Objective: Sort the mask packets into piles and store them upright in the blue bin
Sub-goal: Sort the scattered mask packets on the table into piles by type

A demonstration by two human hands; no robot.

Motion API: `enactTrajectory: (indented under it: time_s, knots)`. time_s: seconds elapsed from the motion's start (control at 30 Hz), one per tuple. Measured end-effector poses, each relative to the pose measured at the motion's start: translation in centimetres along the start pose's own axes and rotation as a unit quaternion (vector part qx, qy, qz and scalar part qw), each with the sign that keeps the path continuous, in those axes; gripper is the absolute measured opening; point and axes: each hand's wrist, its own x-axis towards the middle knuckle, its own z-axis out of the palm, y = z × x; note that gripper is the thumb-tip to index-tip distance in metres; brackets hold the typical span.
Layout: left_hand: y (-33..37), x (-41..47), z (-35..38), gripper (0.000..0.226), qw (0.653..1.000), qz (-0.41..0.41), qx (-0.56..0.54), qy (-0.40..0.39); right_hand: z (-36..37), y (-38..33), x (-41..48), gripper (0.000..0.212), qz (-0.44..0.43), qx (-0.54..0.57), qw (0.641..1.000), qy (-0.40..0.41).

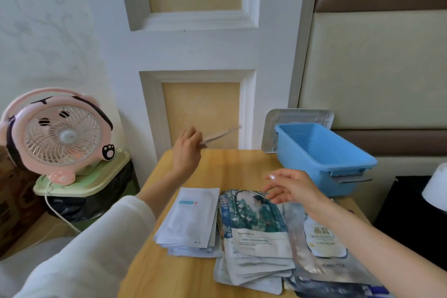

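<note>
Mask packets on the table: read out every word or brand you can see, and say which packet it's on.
"BIRD'S NEST": white label on the silver packet, right pile.
"WINTER": same packet, lower down.
Gold characters above "BIRD'S NEST": too blurred.
Garden-picture packet: brand line and small print too blurred.
White packet: teal label unreadable.
Held packet in the left hand: edge-on, no text shows.

The wooden tabletop (237,169) carries a white packet pile (191,220), a garden-print packet pile (258,232) and a silver packet pile (324,261) side by side, with a blue bin (309,172) behind them.
</note>
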Motion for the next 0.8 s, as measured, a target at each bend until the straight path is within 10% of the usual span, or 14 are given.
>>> enactTrajectory:
  time_s: [0.1, 0.23, 0.4, 0.5, 0.63, 0.8]
  knots:
    - [3.7, 0.2, -3.4, 0.025, 0.967, 0.178, -0.079, 0.166, 0.0, 0.1, 1.9, 0.054, 0.064, 0.211, 0.975, -0.004]
    - [6.9, -2.0, -6.9, 0.007, 0.942, 0.309, -0.069, 0.11, 0.3, -1.3, 1.9, 0.078, 0.072, 0.303, 0.924, -0.22]
    - [8.4, -4.8, -8.7, 0.034, 0.97, -0.012, -0.239, -0.042, 2.8, -1.8, 0.2, 0.024, 0.008, 0.137, 0.977, -0.164]
    - [8.3, -4.8, -9.3, 0.047, 0.773, -0.336, -0.511, -0.168, 2.3, -2.4, 0.0, 0.018, -0.029, 0.137, 0.986, -0.085]
    - [9.0, -6.6, -10.1, 0.025, 0.798, -0.229, -0.422, -0.364, 2.2, -2.9, -0.5, 0.019, -0.047, 0.077, 0.995, -0.054]
    - [11.1, -5.8, -11.3, 0.032, 0.786, -0.25, -0.475, -0.307, 2.4, -3.9, -0.8, 0.034, -0.038, 0.081, 0.996, -0.016]
